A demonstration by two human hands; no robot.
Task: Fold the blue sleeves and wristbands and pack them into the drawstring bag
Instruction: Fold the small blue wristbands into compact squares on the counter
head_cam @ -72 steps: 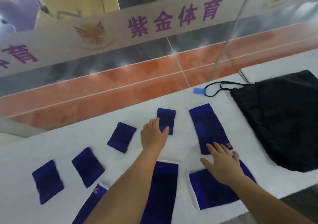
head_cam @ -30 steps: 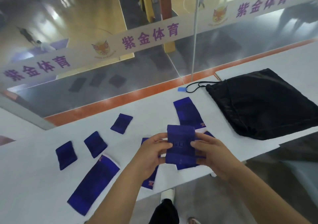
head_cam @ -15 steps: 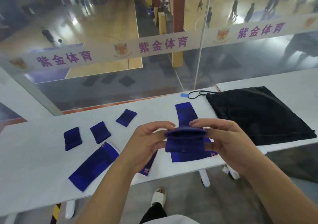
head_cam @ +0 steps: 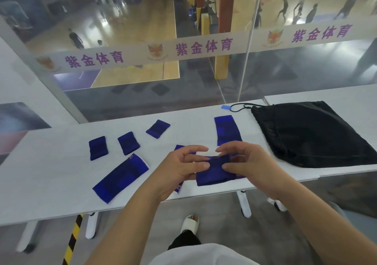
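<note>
Wristband (head_cam: 214, 172), left grip (head_cam: 175, 169), right grip (head_cam: 251, 167), over table edge (head_cam: 61, 210)

White table (head_cam: 51, 173), glass partition (head_cam: 306, 77), slipper (head_cam: 190, 223)

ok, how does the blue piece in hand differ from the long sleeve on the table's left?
The held blue piece is doubled into a short block; the long sleeve lies flat at full length on the table.
The left hand and right hand pinch the held blue piece; nothing touches the long sleeve.
The long sleeve shows a white end; the held blue piece shows none.
Both are dark blue fabric.
</note>
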